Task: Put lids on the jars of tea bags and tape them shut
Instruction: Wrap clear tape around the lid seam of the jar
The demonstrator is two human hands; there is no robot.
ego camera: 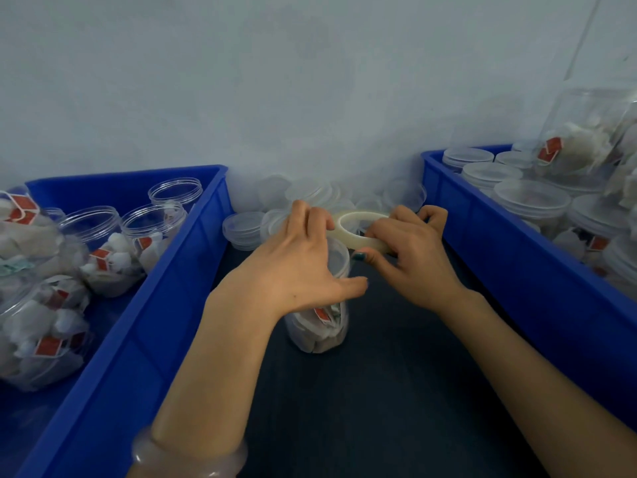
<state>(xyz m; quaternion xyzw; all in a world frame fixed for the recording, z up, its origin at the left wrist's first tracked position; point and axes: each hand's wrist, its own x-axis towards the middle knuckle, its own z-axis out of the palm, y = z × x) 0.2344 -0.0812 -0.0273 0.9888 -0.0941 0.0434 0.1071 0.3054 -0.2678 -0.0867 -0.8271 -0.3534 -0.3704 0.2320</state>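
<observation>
Jar (320,331) top hidden under left hand (303,267); tape (348,235) end perhaps pinched, unclear.

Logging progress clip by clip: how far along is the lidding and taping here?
Looks done: lidded jars stand in the right bin; any tape on them is not discernible. In hand: the left hand holds the capped centre jar and the right hand grips the tape roll. Left: open jars in the left bin.
</observation>
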